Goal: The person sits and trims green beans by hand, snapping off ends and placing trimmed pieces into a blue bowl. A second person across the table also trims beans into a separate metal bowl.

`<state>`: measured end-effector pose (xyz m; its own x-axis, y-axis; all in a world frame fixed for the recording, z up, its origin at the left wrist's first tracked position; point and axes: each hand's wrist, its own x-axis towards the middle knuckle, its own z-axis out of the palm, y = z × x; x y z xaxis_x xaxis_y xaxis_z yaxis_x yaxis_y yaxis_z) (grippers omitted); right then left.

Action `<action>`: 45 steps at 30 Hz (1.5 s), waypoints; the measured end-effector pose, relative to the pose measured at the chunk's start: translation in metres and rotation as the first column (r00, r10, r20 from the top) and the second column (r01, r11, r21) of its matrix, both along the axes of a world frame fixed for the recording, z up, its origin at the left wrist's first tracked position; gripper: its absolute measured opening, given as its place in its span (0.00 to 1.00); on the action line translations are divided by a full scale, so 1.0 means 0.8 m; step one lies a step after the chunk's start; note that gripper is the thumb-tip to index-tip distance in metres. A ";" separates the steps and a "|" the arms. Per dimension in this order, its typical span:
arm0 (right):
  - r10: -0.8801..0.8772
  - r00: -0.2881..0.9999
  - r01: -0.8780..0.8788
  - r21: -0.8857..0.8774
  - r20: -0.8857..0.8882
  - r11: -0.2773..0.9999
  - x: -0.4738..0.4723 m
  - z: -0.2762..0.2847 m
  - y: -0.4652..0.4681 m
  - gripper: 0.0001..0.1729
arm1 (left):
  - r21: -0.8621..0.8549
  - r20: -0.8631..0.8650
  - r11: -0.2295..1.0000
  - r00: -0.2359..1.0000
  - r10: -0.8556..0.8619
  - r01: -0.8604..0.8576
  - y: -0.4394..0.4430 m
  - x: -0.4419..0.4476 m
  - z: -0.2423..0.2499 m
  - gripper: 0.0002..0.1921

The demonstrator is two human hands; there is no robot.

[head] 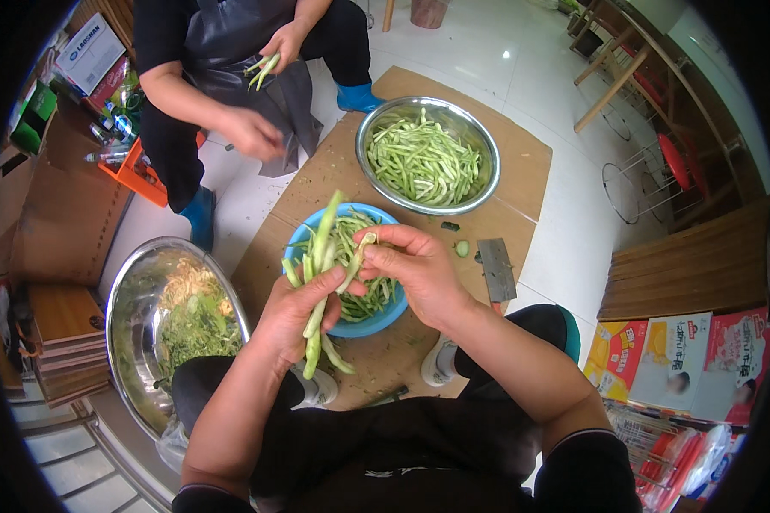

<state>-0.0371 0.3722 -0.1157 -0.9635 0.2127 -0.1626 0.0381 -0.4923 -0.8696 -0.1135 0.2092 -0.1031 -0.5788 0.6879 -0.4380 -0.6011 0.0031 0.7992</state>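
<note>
Several long green beans [321, 247] stick out above and below my left hand [301, 314], which is closed around them. My right hand [417, 272] pinches the upper end of one bean [354, 263] between thumb and fingers, close beside the left thumb. Both hands are over a blue plastic basin [359, 330] of green beans, partly hidden by them. Beyond it stands a steel bowl [493, 173] heaped with green beans. A cleaver [497, 269] lies on the cardboard to the right, near a small green piece [462, 249].
Flattened cardboard [526, 151] covers part of the tiled floor. At left, a large steel bowl [125, 327] holds green scraps and pale peelings. Opposite, a co-worker in blue boots [356, 96] holds several beans [266, 69]. An orange crate [144, 179] with bottles and a red stool [672, 160] stand farther off.
</note>
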 end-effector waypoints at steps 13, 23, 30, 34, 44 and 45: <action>0.108 0.993 -0.104 0.838 0.054 0.536 0.012 0.004 -0.002 0.08 | -0.275 -0.439 0.961 0.886 -0.149 0.025 -0.004 -0.003 -0.009 0.10; 0.186 0.983 -0.167 -0.415 0.005 0.895 0.014 0.030 0.011 0.07 | 0.250 -0.028 0.962 0.994 -0.110 0.113 -0.009 -0.005 -0.014 0.17; 0.158 0.986 -0.135 -0.289 0.057 0.948 0.012 0.043 0.040 0.10 | 0.535 0.063 0.780 0.905 -0.420 0.325 -0.015 -0.005 -0.027 0.19; 0.272 0.956 -0.277 0.035 0.115 0.960 0.014 0.041 0.027 0.12 | 0.482 0.044 0.790 0.890 -0.455 0.380 -0.015 -0.003 -0.029 0.21; 0.231 0.963 -0.258 0.740 0.141 0.622 0.022 0.037 0.032 0.12 | -0.008 -0.051 0.924 0.922 -0.383 0.383 -0.011 -0.008 0.002 0.20; 0.218 0.963 -0.263 0.735 0.159 0.625 0.022 0.035 0.032 0.12 | -0.085 -0.076 0.923 0.921 -0.383 0.376 -0.010 -0.009 0.006 0.20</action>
<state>-0.0194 0.3974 -0.0876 -0.9936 0.0449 -0.1037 0.1129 0.3528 -0.9288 -0.1210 0.2011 -0.0982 -0.3191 0.8345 -0.4491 -0.4700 0.2722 0.8397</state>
